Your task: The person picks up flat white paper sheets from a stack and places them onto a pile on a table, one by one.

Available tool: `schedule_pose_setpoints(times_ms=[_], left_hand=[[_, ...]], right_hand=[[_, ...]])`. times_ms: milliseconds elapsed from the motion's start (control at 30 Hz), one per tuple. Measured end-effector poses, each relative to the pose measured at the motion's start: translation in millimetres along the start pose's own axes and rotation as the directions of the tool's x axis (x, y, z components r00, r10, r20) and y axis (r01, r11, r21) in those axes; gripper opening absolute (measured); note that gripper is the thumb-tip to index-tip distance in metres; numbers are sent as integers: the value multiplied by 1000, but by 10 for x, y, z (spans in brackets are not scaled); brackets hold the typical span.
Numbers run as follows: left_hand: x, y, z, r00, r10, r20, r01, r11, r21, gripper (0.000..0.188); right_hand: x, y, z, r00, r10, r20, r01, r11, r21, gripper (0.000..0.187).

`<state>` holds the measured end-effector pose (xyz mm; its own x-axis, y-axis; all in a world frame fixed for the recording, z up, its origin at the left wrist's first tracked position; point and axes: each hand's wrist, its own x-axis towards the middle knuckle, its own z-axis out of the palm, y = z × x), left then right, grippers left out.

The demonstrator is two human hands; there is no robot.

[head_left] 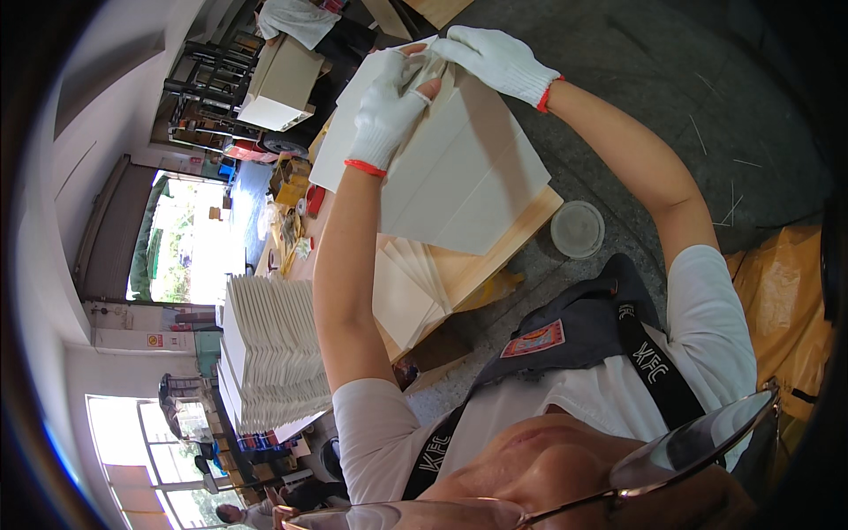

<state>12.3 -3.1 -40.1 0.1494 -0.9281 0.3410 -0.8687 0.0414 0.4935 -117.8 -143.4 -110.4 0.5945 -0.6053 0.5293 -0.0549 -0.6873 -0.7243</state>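
Note:
A large white cardboard sheet (464, 181) with crease lines lies across the wooden table. At its far end a narrow part of it stands folded up. My left hand (386, 110), in a white knit glove with a red cuff and bare fingertips, is closed on this raised part, thumb toward the right. My right hand (495, 62), gloved the same way, presses its closed fingers on the far edge close to my left fingers. What lies under the right fingertips is hidden. Smaller white sheets (406, 296) lie fanned out on the near side of the table.
The wooden table (521, 231) has its edge toward me. A tall stack of folded white boards (274, 353) rises at the left. A round tub (578, 230) stands on the floor at the right, a yellow sheet (782, 296) farther right. A person (296, 22) is beside a forklift (208, 88).

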Motion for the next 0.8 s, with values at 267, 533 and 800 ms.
schedule_pose_setpoints(times_ms=[267,533,800], left_hand=[[1,27,9,999,28,-19,-26,994,109,55],[-44,244,5,995,-96,18,96,995,-2,61],[-27,67,29,999,0,-44,5,995,101,52]], right_hand=[[16,53,26,1000,-22,-20,21,999,-29,42],[-5,-5,-27,998,53,23,-52,998,-43,40],[-11,48,-26,998,-51,-33,48,995,-90,41]])
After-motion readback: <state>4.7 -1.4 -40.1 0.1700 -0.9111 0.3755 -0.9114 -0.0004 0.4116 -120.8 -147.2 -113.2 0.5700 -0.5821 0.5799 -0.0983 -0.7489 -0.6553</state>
